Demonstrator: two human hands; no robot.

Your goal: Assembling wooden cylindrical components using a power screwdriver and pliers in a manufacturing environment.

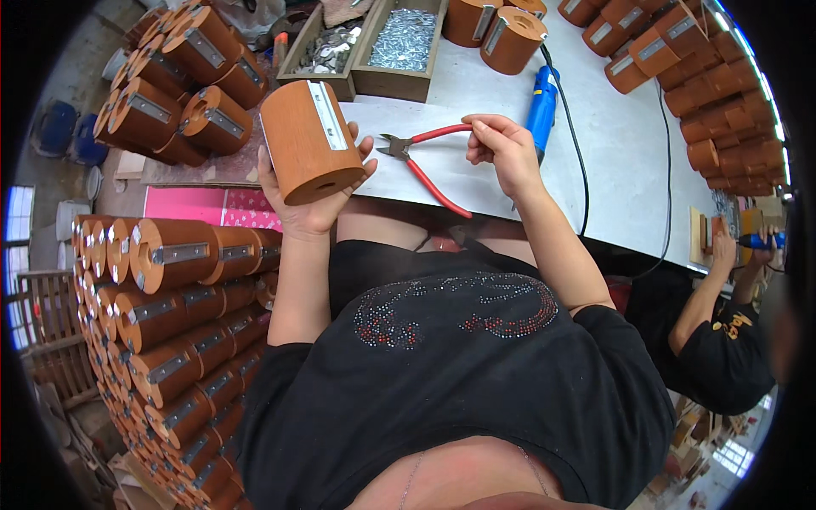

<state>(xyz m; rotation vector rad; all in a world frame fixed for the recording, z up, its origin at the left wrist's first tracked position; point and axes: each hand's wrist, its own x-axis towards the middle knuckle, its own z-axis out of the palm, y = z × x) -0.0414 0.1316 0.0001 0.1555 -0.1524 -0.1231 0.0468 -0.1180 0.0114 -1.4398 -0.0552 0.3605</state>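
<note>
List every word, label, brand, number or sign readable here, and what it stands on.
No text can be quoted.
Co-worker's black shirt: yellow lettering, too small to read.
Blue tool: any markings too small to read.
Wooden cylinder, red-handled pliers: no lettering visible.

Can't read any words or numbers. See yellow script-like lettering (pixel 736 326) on co-worker's black shirt (pixel 722 374), just past 3 o'clock, too small to make out. Also see tiny yellow mark (pixel 552 80) on blue power tool (pixel 541 110), between 1 and 2 o'clock; illegible.
</note>
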